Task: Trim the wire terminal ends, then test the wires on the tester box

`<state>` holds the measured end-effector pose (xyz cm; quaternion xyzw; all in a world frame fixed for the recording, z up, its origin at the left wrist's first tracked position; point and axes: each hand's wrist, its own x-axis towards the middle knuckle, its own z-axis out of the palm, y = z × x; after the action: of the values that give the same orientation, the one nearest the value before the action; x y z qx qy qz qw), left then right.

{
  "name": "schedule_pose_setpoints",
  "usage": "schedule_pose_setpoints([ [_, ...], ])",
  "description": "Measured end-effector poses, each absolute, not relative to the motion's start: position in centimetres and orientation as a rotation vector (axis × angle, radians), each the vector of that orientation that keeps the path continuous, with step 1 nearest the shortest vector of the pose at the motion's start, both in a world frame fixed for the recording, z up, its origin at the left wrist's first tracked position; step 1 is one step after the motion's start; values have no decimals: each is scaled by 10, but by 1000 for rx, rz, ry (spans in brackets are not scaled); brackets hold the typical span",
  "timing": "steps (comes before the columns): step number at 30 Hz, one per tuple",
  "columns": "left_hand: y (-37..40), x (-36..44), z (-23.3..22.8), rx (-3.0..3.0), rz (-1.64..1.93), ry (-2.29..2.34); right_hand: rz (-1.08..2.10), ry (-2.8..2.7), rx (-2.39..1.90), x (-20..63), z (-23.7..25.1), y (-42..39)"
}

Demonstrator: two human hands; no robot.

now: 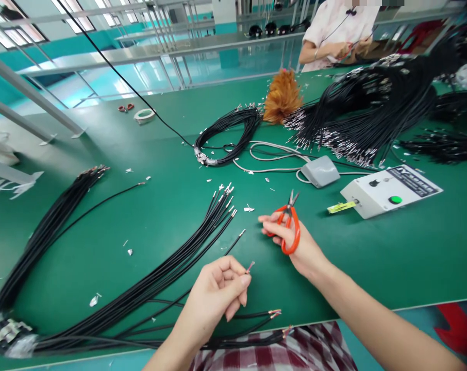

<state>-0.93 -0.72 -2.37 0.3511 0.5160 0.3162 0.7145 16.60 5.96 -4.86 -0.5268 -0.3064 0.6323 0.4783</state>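
My left hand (223,288) pinches a black cable near its end; a short tip of thin stripped wires (250,267) pokes out past the thumb and forefinger. Red-handled scissors (291,226) are in my right hand (305,250), with the handles hooked over the fingers and the blades slightly parted, pointing away from me. Left of my hands, a fan of black cables (179,257) lies on the green table, with pale ends bunched together. Several more cable ends (274,313) with bare reddish wires lie at the table's near edge, below my left hand.
A cable bundle (44,242) lies at the left. Behind are a coiled cable (228,134), an orange fluffy duster (283,97), a grey pedal-like box (320,171), a white control box (392,190) and a large black cable heap (372,108). A co-worker (337,36) sits opposite.
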Motion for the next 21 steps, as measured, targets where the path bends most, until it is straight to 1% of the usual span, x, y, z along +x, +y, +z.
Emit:
schedule_pose_setpoints([
  [5,-3,-4,-23,846,742,1257,1688,-950,-1107,158,-41,22],
  [8,-3,1,-22,889,768,1318,1684,-992,-1083,154,-37,14],
  [14,-9,7,-24,972,868,1394,1621,-876,-1123,143,-39,11],
  [21,-11,7,-27,953,968,1421,1649,-808,-1055,141,-44,3],
])
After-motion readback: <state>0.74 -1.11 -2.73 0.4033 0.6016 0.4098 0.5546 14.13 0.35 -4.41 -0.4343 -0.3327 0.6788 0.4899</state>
